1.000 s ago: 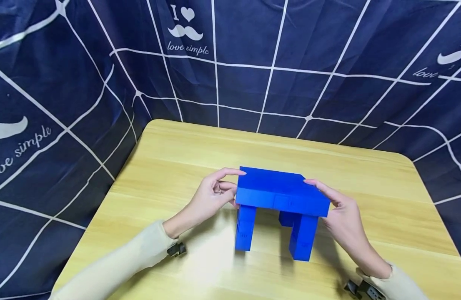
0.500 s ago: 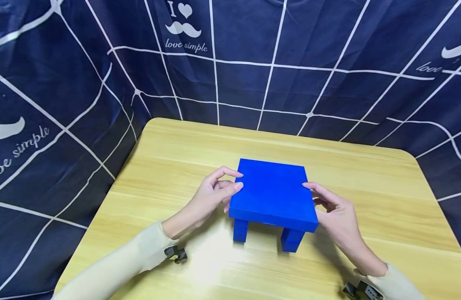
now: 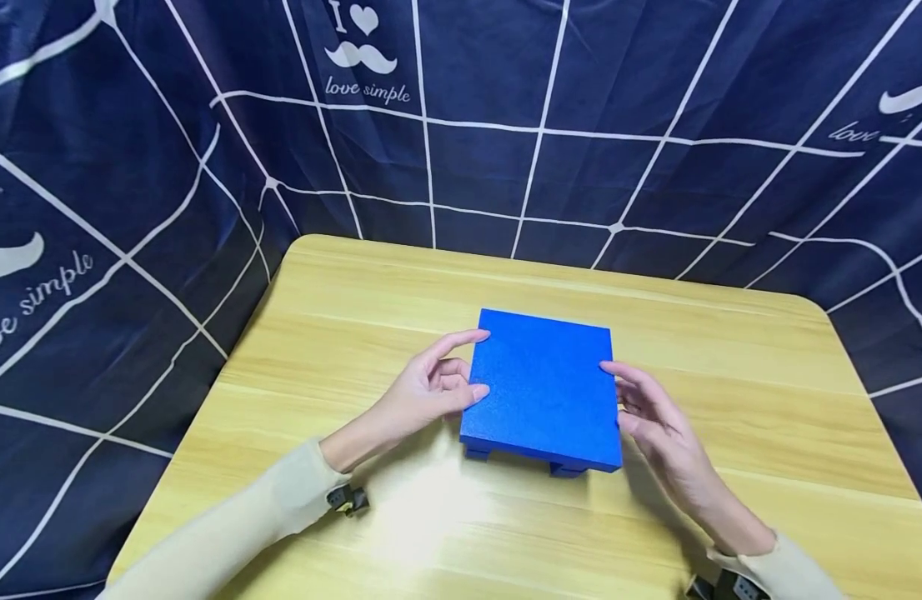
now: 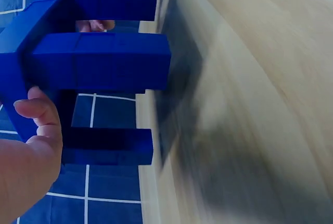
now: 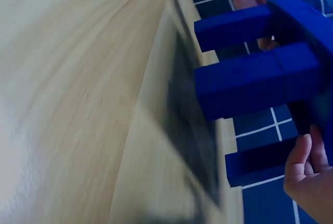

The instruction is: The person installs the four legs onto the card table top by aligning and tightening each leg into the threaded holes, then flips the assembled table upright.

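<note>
A small blue toy table (image 3: 545,383) with a square flat top and stubby legs is held upright between my two hands. In the head view the top hides most of the legs. My left hand (image 3: 431,387) grips its left edge, index fingertip and thumb on the top. My right hand (image 3: 667,429) holds the right edge, with the index finger at the rim and the thumb lower along the side. Both wrist views show the block-like legs (image 4: 119,60) pointing down at the tabletop, with their shadow on the wood; the leg ends (image 5: 205,96) look slightly above it.
The pale wooden table (image 3: 371,292) has rounded far corners. A dark blue curtain (image 3: 491,158) with white grid lines and printed lettering hangs behind it and along the left side. Each wrist wears a small black camera (image 3: 347,500).
The toy table's top has tipped toward the head camera, so more of the top and less of the legs shows. Both hands have stayed at its edges; the left thumb now lies on the top.
</note>
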`<state>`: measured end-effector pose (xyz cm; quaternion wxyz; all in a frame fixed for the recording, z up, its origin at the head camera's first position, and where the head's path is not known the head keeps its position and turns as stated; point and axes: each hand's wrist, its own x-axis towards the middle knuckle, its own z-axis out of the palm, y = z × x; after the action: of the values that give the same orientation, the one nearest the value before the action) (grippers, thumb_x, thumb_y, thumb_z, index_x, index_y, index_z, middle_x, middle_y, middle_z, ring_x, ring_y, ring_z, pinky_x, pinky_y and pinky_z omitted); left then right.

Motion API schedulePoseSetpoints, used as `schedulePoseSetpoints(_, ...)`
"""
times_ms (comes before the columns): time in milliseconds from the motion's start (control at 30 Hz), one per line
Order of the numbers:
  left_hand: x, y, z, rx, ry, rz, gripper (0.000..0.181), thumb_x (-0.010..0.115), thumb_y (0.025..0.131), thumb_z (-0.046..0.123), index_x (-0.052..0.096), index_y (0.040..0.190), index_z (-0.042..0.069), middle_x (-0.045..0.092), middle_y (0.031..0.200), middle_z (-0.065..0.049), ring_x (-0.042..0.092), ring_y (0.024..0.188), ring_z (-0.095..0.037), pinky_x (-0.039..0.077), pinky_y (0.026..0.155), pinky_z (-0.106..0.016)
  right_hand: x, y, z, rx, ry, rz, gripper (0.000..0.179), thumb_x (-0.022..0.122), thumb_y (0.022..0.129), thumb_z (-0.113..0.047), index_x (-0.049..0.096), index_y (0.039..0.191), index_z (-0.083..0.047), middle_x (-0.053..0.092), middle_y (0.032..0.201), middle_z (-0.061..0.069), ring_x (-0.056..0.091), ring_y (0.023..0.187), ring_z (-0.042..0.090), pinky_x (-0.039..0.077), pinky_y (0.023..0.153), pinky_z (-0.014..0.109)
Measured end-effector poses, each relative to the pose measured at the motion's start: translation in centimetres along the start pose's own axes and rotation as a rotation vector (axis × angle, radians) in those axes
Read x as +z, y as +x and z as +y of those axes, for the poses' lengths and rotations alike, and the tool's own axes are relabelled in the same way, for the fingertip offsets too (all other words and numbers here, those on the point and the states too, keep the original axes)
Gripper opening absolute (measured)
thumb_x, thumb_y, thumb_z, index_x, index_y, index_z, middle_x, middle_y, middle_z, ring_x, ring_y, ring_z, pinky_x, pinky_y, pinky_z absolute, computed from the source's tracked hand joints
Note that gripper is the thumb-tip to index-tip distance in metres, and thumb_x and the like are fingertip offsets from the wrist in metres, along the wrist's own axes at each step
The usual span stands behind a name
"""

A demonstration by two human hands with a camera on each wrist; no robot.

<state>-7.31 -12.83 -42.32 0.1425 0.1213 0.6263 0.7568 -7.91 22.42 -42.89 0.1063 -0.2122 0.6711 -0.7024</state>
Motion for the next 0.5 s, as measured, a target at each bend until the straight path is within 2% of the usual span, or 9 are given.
schedulePoseSetpoints(67, -0.11, -0.14, -0.13, -0.015, 0.012, -0.022, 0.082, 0.079, 0.096, 0.002, 0.044, 0.167, 0.022, 0.062, 0.094, -0.007, 0.063, 0.077, -0.015, 0.055, 0.076, -0.025, 0.3, -0.01, -0.03, 0.027, -0.102, -0.001, 0.066, 0.05, 0.105, 0.011, 0.041, 0.168, -0.007, 0.054, 0.139, 0.012, 0.052, 0.123, 0.018, 0.044, 0.102, 0.02)
schedulePoseSetpoints(133, -0.24, -0.24, -0.33, -0.025, 0.014, -0.042, 0.089, 0.081, 0.094, 0.0, 0.04, 0.169, 0.024, 0.061, 0.094, -0.006, 0.064, 0.076, -0.015, 0.057, 0.078, -0.027, 0.52, 0.07, -0.1, 0.041, -0.185, 0.008, 0.074, 0.059, 0.103, 0.01, 0.039, 0.17, -0.012, 0.051, 0.13, 0.015, 0.051, 0.117, 0.019, 0.044, 0.097, 0.021)
schedulePoseSetpoints(200, -0.4, -0.3, -0.39, -0.025, 0.026, -0.06, 0.096, 0.083, 0.092, 0.0, 0.036, 0.171, 0.026, 0.059, 0.093, -0.007, 0.062, 0.075, -0.015, 0.057, 0.078, -0.027, 0.65, 0.22, -0.17, 0.053, -0.203, 0.002, 0.08, 0.063, 0.101, 0.011, 0.036, 0.172, -0.014, 0.047, 0.124, 0.018, 0.05, 0.112, 0.02, 0.046, 0.094, 0.021)
schedulePoseSetpoints(400, -0.89, -0.03, -0.12, -0.021, 0.093, -0.092, 0.105, 0.087, 0.09, 0.001, 0.03, 0.174, 0.027, 0.05, 0.091, -0.014, 0.05, 0.075, -0.016, 0.045, 0.069, -0.023, 0.61, 0.45, 0.03, 0.091, -0.246, 0.005, 0.085, 0.068, 0.1, 0.009, 0.035, 0.173, -0.019, 0.051, 0.129, 0.019, 0.057, 0.113, 0.022, 0.049, 0.095, 0.019)
schedulePoseSetpoints(500, -0.97, 0.1, -0.09, -0.011, 0.101, -0.098, 0.107, 0.087, 0.09, -0.001, 0.028, 0.174, 0.025, 0.049, 0.092, -0.018, 0.049, 0.076, -0.016, 0.042, 0.068, -0.023, 0.55, 0.48, 0.17, 0.105, -0.273, 0.017, 0.085, 0.069, 0.1, 0.007, 0.035, 0.173, -0.021, 0.053, 0.129, 0.019, 0.058, 0.112, 0.022, 0.05, 0.095, 0.019)
